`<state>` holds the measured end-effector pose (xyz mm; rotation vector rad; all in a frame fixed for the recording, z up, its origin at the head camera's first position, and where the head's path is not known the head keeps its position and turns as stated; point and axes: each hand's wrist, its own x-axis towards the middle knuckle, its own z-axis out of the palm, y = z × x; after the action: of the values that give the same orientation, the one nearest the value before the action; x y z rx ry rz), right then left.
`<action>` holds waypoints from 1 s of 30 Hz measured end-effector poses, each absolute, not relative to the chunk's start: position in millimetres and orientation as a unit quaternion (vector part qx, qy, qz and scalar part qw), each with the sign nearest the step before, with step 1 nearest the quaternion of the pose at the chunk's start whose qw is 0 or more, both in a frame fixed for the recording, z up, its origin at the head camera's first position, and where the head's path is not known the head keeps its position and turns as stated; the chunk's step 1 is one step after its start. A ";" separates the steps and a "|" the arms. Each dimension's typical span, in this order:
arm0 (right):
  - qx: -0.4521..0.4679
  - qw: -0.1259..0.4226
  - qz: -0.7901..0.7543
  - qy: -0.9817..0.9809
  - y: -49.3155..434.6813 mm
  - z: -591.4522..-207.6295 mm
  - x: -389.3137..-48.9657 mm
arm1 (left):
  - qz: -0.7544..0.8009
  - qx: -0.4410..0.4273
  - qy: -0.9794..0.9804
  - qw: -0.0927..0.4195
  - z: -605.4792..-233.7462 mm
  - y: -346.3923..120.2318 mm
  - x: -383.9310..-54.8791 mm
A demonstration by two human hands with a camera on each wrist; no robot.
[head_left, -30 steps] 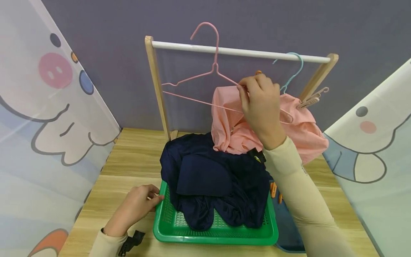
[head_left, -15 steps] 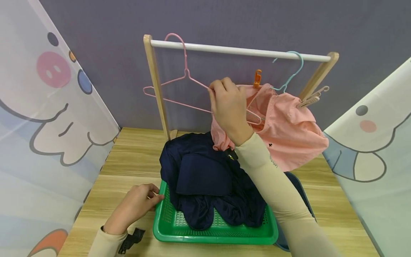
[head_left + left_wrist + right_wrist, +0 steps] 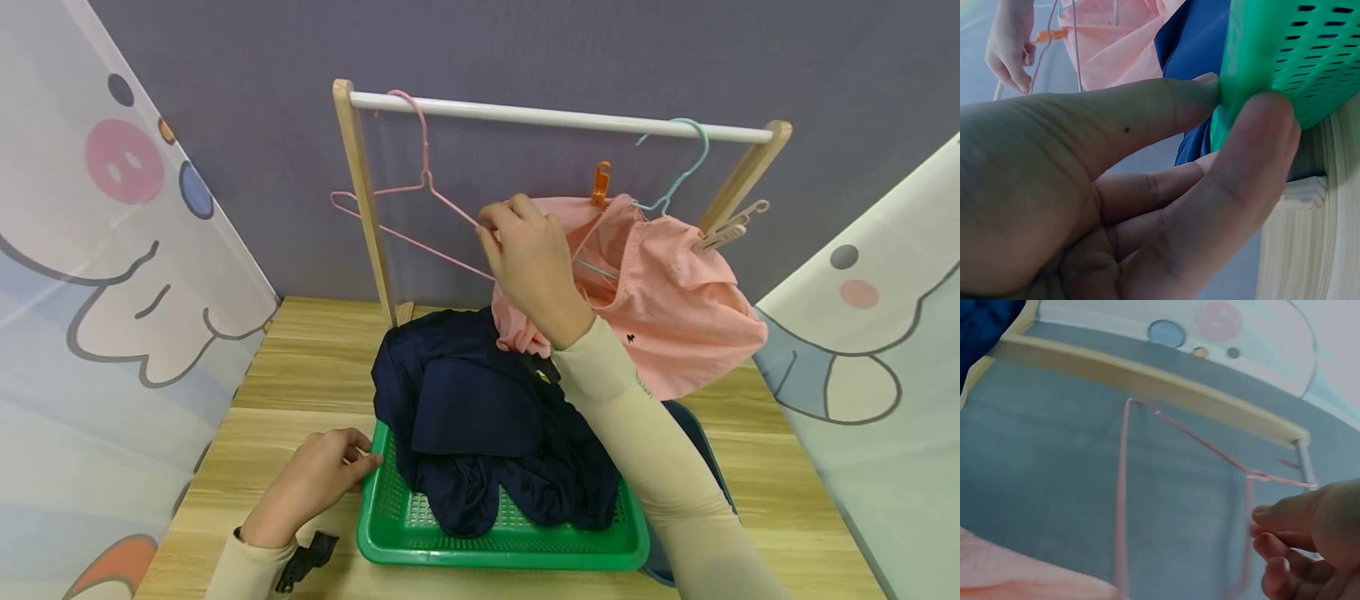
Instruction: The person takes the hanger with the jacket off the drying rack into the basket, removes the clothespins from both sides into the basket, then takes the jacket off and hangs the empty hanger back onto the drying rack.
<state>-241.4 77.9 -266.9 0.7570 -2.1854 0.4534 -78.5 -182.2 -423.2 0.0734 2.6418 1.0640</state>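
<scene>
A pink hanger [image 3: 426,150] has its hook over the white rod [image 3: 525,115] of a wooden rack, near the left post. My right hand [image 3: 531,267] pinches the hanger's right shoulder between thumb and fingers; the right wrist view shows the bare pink wire [image 3: 1122,506] too. Lower left, my left hand [image 3: 318,477] pinches the left rim of a green basket [image 3: 502,558]. Dark navy clothing [image 3: 476,408] lies in that basket. Beside my right hand, a pink garment [image 3: 675,308] hangs on a light blue hanger [image 3: 684,177]; my hand and forearm hide part of it.
An orange clip [image 3: 601,185] and beige clothespins [image 3: 726,231] are on the pink garment. A dark blue tray [image 3: 693,433] sits right of the basket, partly behind my right arm. The rack's right post [image 3: 742,179] stands beyond the garment.
My right hand has carried the pink hanger leftward and then slightly down, so its hook now sits over the rod. The orange clip has come into view. My left hand stays at the basket.
</scene>
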 end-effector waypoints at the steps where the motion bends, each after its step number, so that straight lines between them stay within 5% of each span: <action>1: 0.302 0.376 0.178 -0.858 80.5 -264.6 -237.1 | 0.369 0.026 0.917 0.146 -423.4 -182.1 -78.7; 13: 0.349 0.347 0.174 -0.853 143.6 -254.9 -166.8 | 0.372 0.018 0.914 0.159 -424.9 -183.0 -80.8; 22: 0.321 0.300 0.109 -0.892 189.3 -303.1 -149.6 | 0.380 0.017 0.911 0.159 -425.1 -182.4 -80.8; 30: 0.272 0.188 0.054 -0.942 216.8 -362.8 -165.7 | 0.416 0.027 0.894 0.163 -428.6 -187.6 -80.9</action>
<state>-165.7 216.8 -362.8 0.7651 -2.6514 0.1518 -80.9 -187.6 -428.6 0.0768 2.5499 1.1877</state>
